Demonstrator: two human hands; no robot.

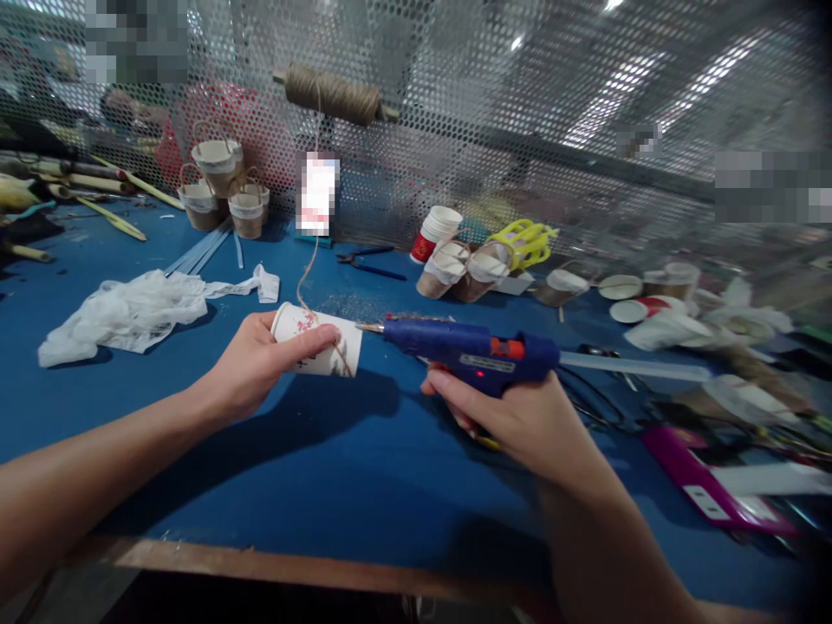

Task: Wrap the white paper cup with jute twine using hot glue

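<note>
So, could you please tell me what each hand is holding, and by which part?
The left hand grips the paper cup around its side wall; the right hand holds the blue glue gun by its handle.

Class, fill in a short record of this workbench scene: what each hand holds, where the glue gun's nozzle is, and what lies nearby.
left hand: holds a paper cup on its side
right hand: grips a blue glue gun
nozzle: beside the cup's end, contact unclear
twine: runs from a spool on the mesh wall down to the cup
table: blue; white plastic bag at left, cups with handles at back
</note>
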